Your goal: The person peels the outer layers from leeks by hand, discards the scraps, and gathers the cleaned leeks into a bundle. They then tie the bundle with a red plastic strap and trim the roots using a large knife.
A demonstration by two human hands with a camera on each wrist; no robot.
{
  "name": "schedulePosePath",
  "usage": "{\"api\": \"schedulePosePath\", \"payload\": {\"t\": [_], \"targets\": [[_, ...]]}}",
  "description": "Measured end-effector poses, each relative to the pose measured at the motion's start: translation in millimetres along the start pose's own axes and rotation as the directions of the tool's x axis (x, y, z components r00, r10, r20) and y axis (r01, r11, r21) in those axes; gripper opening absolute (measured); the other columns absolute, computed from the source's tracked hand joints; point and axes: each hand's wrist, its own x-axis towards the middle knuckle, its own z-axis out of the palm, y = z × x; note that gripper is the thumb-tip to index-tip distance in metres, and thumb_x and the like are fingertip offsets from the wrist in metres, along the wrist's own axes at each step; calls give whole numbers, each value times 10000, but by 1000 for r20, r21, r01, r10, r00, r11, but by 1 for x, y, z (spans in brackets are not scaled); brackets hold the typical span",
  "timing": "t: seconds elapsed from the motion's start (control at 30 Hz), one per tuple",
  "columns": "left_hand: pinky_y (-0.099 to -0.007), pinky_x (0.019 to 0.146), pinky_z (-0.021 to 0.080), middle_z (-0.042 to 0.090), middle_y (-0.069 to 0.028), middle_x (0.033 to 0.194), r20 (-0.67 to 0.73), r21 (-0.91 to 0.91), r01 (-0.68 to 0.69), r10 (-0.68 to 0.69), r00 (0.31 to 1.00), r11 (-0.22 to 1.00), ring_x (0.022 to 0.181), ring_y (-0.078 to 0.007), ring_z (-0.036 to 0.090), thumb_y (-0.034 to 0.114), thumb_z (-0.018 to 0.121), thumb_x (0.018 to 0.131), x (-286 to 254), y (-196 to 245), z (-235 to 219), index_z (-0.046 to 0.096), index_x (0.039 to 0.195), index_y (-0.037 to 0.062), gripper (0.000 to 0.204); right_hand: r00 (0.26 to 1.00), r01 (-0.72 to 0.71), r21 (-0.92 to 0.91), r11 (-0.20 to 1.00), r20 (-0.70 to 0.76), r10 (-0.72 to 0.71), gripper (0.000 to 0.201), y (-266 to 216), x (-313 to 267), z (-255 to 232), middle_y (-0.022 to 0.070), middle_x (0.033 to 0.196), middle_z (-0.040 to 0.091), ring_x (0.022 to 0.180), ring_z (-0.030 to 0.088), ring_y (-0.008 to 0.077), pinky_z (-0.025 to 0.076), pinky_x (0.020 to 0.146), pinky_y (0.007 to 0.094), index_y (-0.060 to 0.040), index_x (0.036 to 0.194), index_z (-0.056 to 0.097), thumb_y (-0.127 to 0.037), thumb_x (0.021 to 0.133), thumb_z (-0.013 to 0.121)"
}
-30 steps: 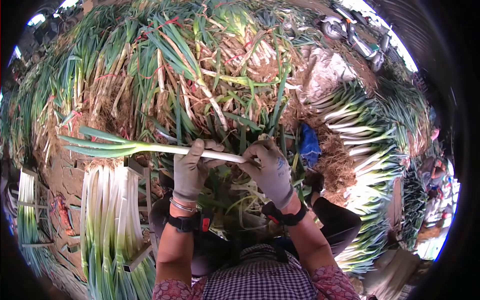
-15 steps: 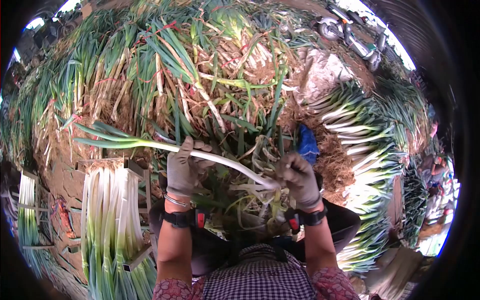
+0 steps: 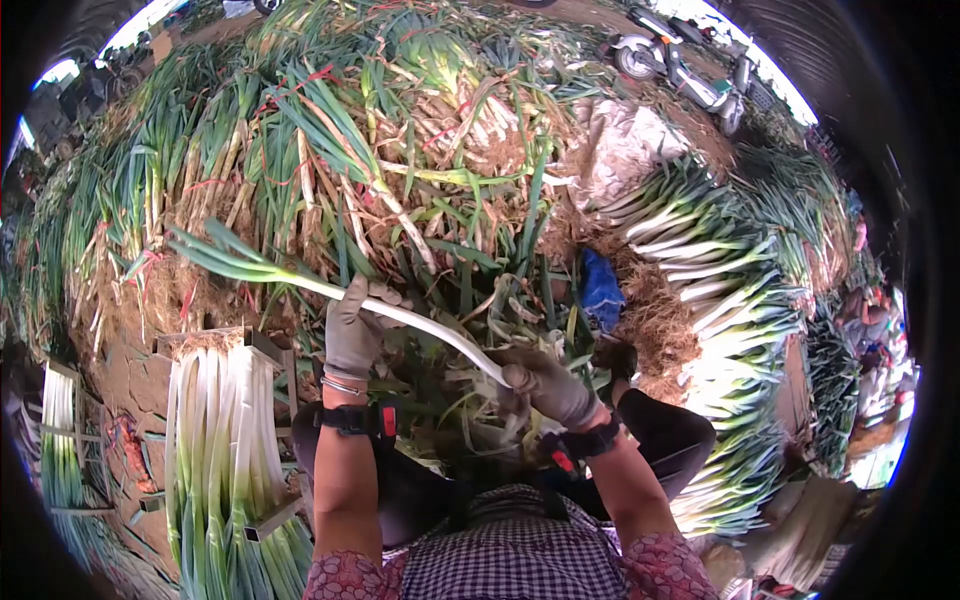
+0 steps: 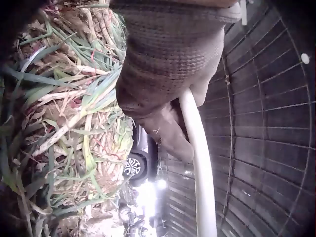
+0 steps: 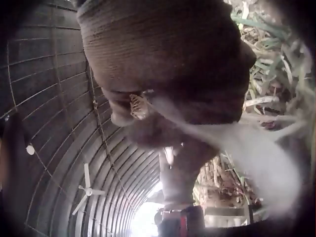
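Gloved hands both grip one long leek [image 3: 430, 327], which slants between them in front of the person's body. Left hand [image 3: 350, 335]: it curls round the white shank near the green end, with the leaves [image 3: 225, 258] fanning out past it. Right hand [image 3: 550, 388]: its fingers are bent tight at the lower, root end, where the right wrist view shows a small root tuft [image 5: 138, 106] by the fingers and a blurred pale strip [image 5: 264, 160] trailing from them. Whether those fingers pinch the shank itself, the strip, or both, I cannot tell.

I judge the step in hand to be stripping loose outer skin off the white part. The next move seems to call for a steady left hold while the right draws the strip clear, gently enough that the bowed shank does not snap.

Cleaned-looking leeks lie in a row [image 3: 715, 310] to the person's right, beside a blue cloth or bag [image 3: 601, 290]. To the left, a white-stemmed bundle [image 3: 212, 410] sits in a metal frame [image 3: 263, 340]. Beyond the hands spreads a heap of rougher leeks [image 3: 340, 130].
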Motion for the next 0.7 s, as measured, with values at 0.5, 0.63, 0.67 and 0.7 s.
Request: {"api": "schedulePosePath", "payload": {"t": [0.5, 0.63, 0.67, 0.7], "targets": [[-384, 657, 561, 601, -71, 792, -37, -109, 43, -47, 998, 993, 742, -224, 617, 331, 529, 952, 11, -22, -8, 563, 885, 69, 273, 499, -88, -863, 497, -470, -728, 246, -33, -88, -1, 122, 898, 687, 698, 665, 249, 528, 632, 322, -51, 998, 685, -134, 767, 711], [-383, 653, 570, 596, -64, 795, -70, 48, 67, -64, 996, 997, 727, -205, 611, 365, 546, 935, 3, -22, 59, 572, 914, 44, 322, 558, 12, -793, 609, -500, -662, 369, -21, -90, 21, 173, 1014, 651, 852, 655, 290, 510, 737, 361, -56, 1163, 614, -158, 817, 688], [-385, 659, 577, 602, -75, 804, 1, 96, 47, -47, 999, 994, 707, -204, 611, 379, 551, 930, 5, -25, 79, 576, 927, 28, 353, 577, -14, -767, 642, -530, -621, 384, -12, -96, 20, 179, 1044, 641, 888, 647, 298, 503, 758, 371, -60, 1185, 599, -173, 828, 682], [-396, 672, 583, 609, -82, 828, 89, 170, 40, -56, 994, 985, 716, -208, 625, 368, 549, 933, -2, -24, 107, 578, 923, 21, 348, 598, -36, -734, 679, -560, -573, 399, -3, -106, 19, 186, 1075, 630, 924, 639, 306, 496, 780, 380, -64, 1208, 584, -188, 840, 676]]}}
